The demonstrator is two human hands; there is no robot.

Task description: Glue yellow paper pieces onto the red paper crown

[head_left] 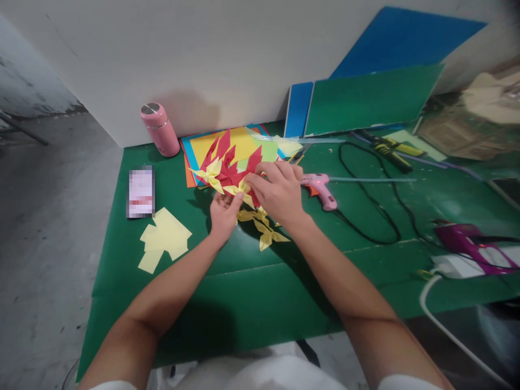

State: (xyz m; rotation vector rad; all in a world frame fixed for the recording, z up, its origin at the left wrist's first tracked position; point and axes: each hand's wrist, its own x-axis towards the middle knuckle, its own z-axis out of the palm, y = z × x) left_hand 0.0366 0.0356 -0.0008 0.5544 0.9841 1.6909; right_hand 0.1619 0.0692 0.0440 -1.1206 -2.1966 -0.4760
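Between my hands is a folded-paper piece, a red paper flower (229,168) with pointed petals and yellow paper flowers (211,174) along its near side. My left hand (224,214) is closed on its lower edge, thumb up against a yellow flower. My right hand (280,189) pinches at the yellow flower on the right side; the exact spot under the fingertips is hidden. Below the hands, several loose yellow folded flowers (267,235) lie on the green table (244,292). A pink glue gun (323,189) with a clear stick rests just right of my right hand.
Coloured paper sheets (221,146) lie behind the hands. A pink bottle (161,131) stands at the back left, near a phone (140,192) and pale yellow paper squares (166,235). A black cable (376,235) loops to the right, toward a power strip (459,266). Yellow-black pliers (390,151) lie farther back.
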